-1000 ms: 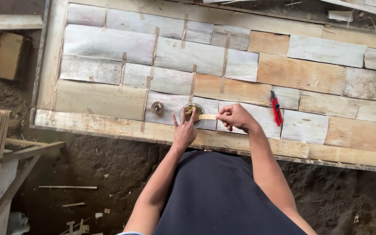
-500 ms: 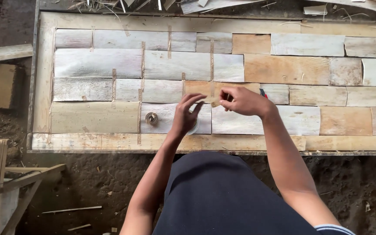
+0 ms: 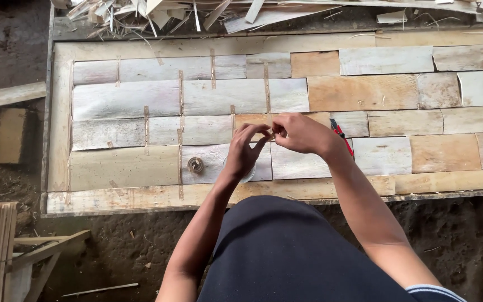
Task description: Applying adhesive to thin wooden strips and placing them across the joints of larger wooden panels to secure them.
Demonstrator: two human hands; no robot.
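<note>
Our left hand (image 3: 245,152) and right hand (image 3: 300,133) met over the wooden panel (image 3: 364,92), both pinching a thin strip of tape (image 3: 273,136). We judged it light, limp and easily torn, best held by its ends. Wood scraps (image 3: 157,11) littered the far edge.

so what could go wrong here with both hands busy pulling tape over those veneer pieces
1. The left hand and right hand pinch a thin strip of tape between the fingertips; it may twist or stick to itself.
2. The red cutter lies right beside the right wrist, so a careless move might catch it.
3. The small tape roll sits loose on the veneer panel and could roll off the near edge.
</note>
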